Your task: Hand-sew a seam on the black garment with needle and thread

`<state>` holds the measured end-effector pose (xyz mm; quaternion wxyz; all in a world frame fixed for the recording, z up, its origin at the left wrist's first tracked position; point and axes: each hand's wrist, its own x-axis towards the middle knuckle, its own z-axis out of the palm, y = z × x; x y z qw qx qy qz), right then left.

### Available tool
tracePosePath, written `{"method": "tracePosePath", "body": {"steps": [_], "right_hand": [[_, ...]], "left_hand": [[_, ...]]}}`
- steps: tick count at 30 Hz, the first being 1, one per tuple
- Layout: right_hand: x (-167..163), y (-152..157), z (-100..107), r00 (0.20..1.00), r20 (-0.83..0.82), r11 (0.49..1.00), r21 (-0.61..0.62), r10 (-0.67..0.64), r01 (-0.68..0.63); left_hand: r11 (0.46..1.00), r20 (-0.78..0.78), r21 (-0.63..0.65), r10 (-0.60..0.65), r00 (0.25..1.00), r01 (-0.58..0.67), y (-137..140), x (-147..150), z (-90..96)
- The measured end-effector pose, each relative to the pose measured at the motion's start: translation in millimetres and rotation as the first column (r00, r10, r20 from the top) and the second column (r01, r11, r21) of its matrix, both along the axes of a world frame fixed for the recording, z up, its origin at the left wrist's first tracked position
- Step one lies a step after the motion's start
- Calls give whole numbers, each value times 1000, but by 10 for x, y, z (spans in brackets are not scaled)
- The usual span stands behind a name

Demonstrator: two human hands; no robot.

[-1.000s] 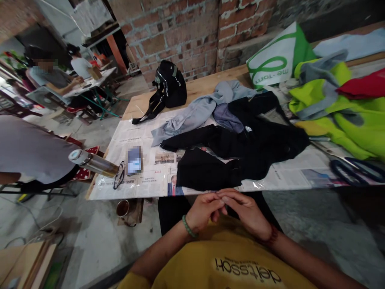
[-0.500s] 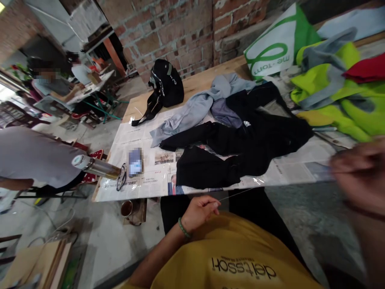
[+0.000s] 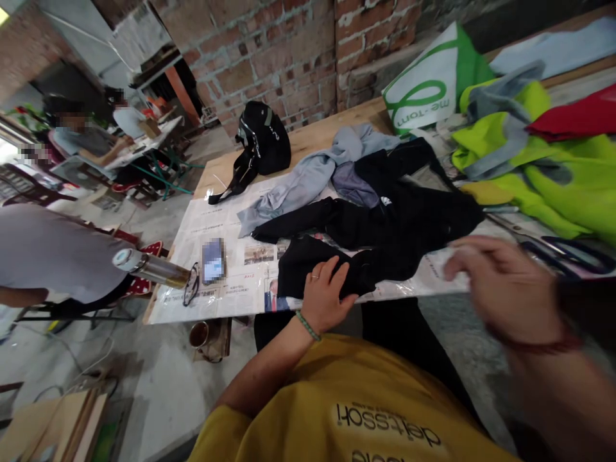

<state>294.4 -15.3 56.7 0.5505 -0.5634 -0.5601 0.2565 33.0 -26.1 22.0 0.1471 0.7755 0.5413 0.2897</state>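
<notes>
Now the crumpled black cloth (image 3: pixel 409 221) by the front edge of the papered wooden table (image 3: pixel 315 138) seems steadied by the wide-spread left hand (image 3: pixel 325 296); whether anything is held by the blurred right hand (image 3: pixel 507 292) can't be told. Next, stillness may be needed.

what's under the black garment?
Newspaper shows along the near edge of the black garment and probably continues beneath. Anything else under it is covered, so I can't tell.

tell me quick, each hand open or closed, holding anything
Left hand: open, fingers spread on the black cloth.
Right hand: partly curled, blurred; cannot tell if it holds anything.
</notes>
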Motion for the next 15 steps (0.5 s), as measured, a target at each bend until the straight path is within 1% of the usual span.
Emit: {"method": "tracePosePath", "body": {"steps": [1, 2, 4, 7, 9, 11, 12, 13, 15], "right_hand": [[-153, 23, -4, 998, 13, 997, -49, 62, -62], [-295, 45, -21, 987, -25, 986, -53, 157, -158], [-506, 90, -77, 965, -80, 962, -87, 250, -257], [-621, 184, -120, 946, -137, 946, -94, 295, -309], [-639, 264, -79, 942, -119, 945, -46, 315, -322], [-675, 341, -4, 934, -7, 933, 49, 357, -356], [-706, 374, 28, 918, 86, 913, 99, 387, -395], [-742, 401, 48, 886, 196, 883, 141, 419, -449], [-815, 447, 27, 783, 424, 810, 170, 454, -562]], "left_hand": [[1000, -24, -12, 7, 1000, -7, 74, 12, -14], [1000, -23, -25, 7, 1000, -8, 140, 3, -22], [998, 50, -63, 9, 999, -6, 246, -68, -7], [984, 198, -173, 75, 977, -41, 363, -242, 97], [965, 260, -254, 138, 956, -70, 428, -339, 188], [954, 306, -289, 166, 937, -74, 490, -390, 270], [955, 323, -289, 169, 931, -73, 519, -396, 306], [957, 330, -281, 169, 929, -74, 547, -392, 340], [961, 319, -264, 163, 934, -78, 595, -364, 405]]}}
